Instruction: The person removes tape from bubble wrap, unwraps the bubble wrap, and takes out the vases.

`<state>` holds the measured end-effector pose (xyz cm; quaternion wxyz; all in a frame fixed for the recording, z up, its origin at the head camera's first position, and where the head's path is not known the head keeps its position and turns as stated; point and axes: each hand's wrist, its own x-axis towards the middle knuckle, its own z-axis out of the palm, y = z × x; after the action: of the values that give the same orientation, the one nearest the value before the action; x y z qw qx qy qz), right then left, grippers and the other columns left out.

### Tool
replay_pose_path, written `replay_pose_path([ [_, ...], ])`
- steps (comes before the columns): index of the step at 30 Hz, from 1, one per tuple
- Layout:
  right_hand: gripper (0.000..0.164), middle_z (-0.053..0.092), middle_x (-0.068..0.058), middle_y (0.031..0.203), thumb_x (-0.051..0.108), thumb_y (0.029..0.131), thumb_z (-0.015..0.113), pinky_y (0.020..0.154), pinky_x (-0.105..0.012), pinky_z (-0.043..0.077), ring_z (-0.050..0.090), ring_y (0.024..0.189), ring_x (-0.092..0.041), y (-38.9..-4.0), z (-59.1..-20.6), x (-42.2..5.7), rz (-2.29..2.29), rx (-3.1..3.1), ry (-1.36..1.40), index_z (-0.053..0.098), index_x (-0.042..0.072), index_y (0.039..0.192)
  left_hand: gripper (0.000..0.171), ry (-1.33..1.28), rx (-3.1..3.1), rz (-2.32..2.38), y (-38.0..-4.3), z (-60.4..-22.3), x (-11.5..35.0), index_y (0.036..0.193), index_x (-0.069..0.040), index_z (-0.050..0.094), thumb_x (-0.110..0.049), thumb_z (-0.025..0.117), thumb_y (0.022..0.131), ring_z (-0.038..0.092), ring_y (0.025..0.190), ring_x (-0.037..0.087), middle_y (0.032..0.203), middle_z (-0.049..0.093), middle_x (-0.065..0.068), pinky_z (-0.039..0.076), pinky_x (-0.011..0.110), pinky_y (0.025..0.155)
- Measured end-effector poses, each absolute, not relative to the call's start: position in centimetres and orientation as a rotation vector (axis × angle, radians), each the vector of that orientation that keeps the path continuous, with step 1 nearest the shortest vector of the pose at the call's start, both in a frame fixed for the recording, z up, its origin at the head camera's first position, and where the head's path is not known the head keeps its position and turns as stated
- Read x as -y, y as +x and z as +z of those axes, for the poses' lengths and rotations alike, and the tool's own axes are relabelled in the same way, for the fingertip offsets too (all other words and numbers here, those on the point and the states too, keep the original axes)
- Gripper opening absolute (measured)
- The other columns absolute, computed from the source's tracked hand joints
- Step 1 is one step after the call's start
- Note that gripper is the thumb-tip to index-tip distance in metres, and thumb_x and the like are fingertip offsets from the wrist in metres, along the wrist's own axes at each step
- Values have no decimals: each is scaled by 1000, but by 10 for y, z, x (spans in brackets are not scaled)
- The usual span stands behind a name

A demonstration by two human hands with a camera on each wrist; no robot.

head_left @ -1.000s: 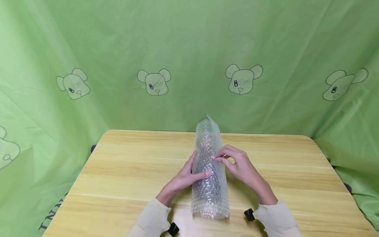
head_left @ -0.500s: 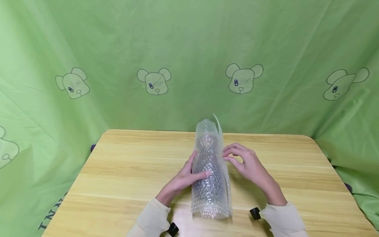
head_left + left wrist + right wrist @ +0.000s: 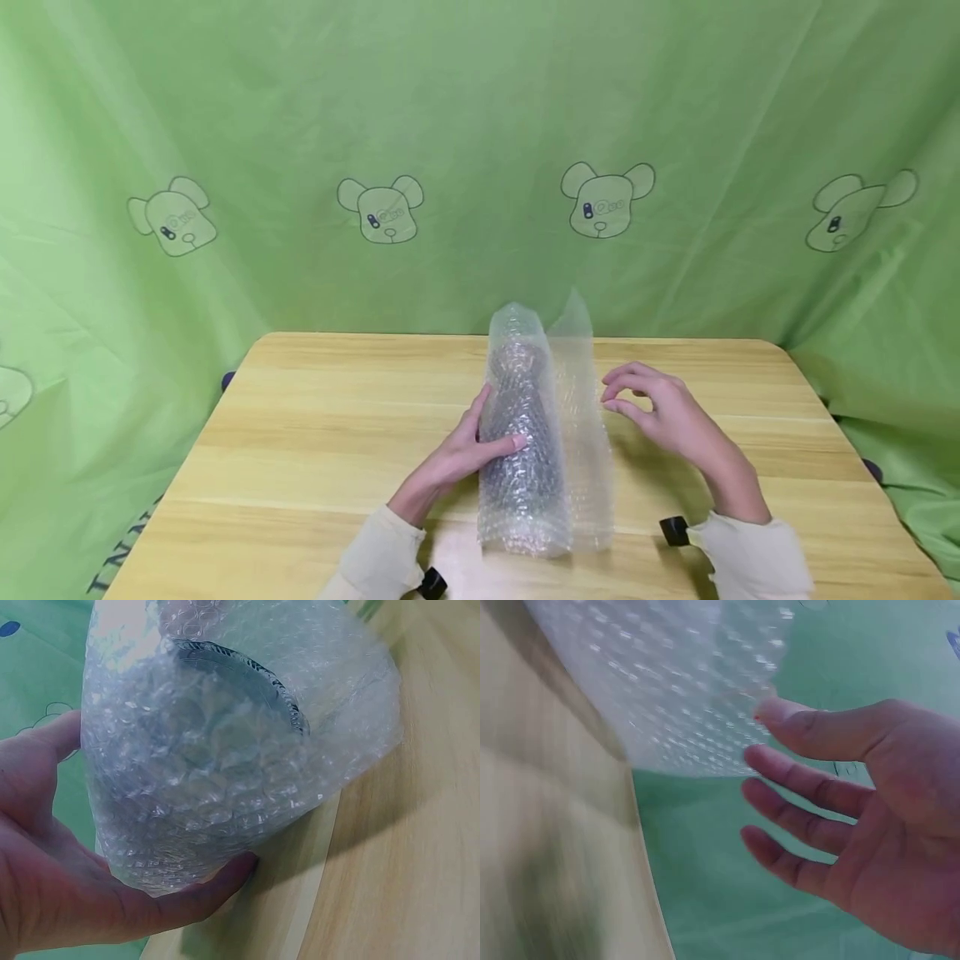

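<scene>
Bottle-shaped object (image 3: pixel 517 400) inside clear bubble wrap (image 3: pixel 525 527), set lengthwise on the wooden desk (image 3: pixel 315 425), about midway between left and right edges; far tip shows against the green curtain (image 3: pixel 480 92), past the far edge. Left hand (image 3: pixel 450 460) on the bundle's left side: grip holding, thumb over the top, fingers round the side. Left wrist view: curved dark-patterned rim (image 3: pixel 255 666) visible through the bubbles. Right hand (image 3: pixel 663 412) toward the desk's right edge: narrow grip, thumb and forefinger at the margin of a loose flap (image 3: pixel 585 433) of wrap, other fingers loosely bent.
</scene>
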<state>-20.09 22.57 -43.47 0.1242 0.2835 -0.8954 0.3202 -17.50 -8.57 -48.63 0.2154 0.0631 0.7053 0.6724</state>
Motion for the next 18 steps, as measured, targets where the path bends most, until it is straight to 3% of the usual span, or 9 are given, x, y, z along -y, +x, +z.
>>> replay_pose_path([
  [7, 14, 72, -4, 109, 6, 89, 79, 84, -49, 59, 67, 104, -28, -197, -437, -255, 907, 2760, 775, 73, 18, 89, 113, 147, -1939, 1873, -175, -485, 86, 167, -23, 1, -37, 81, 89, 15, 152, 44, 169, 1, 25, 18, 61, 122],
  [14, 10, 69, -20, 118, 4, 92, 75, 91, -62, 54, 62, 114, -44, -202, -444, -275, 995, 2908, 718, 73, 14, 91, 113, 143, -1950, 1864, -174, -485, 86, 167, -24, 1, -38, 81, 89, 17, 151, 45, 168, 1, 26, 19, 62, 121],
  [18, 14, 69, -22, 117, 0, 89, 75, 95, -66, 51, 60, 115, -48, -204, -451, -285, 984, 2968, 674, 73, 13, 88, 112, 152, -1945, 1871, -174, -486, 85, 167, -23, 1, -37, 80, 89, 18, 151, 47, 168, 2, 28, 21, 63, 120],
])
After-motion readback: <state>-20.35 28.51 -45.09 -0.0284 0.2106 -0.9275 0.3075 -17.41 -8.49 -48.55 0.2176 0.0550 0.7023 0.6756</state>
